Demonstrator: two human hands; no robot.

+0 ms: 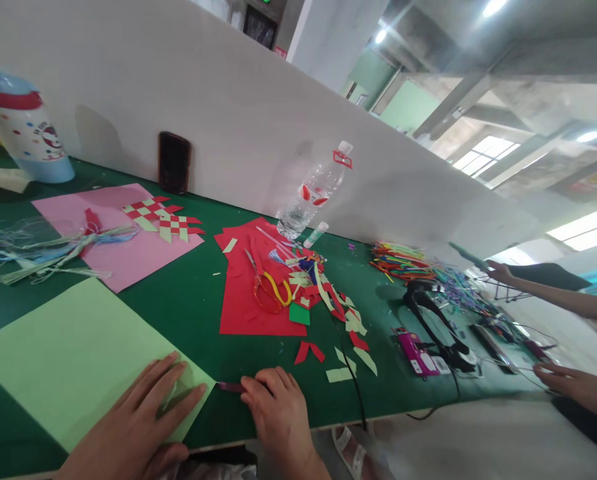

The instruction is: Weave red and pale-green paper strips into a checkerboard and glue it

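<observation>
My left hand (pixel 146 410) lies on a light green sheet of paper (pixel 73 347), fingers stretched out over its right part. My right hand (pixel 278 410) is closed around a slim purple pen-like tool (pixel 230 387) near the table's front edge. The tool's pale tip meets the sheet's right corner; its exact kind is hard to make out, since my fingers hide the rest. Beyond my hands, scissors (pixel 270 291) with red and yellow handles rest on red paper (pixel 251 320). Red and pale green paper scraps (pixel 341 375) lie right of my right hand.
Woven red-and-pale pieces (pixel 148 212) lie on pink paper (pixel 118 263). A water bottle (pixel 311 197), glue stick (pixel 316 235), phone (pixel 173 162) and blue-white cup (pixel 33 133) stand along the wall. Rightward are a black strap-like device (pixel 436 320), a purple box (pixel 416 353) and another person's hands (pixel 568 383).
</observation>
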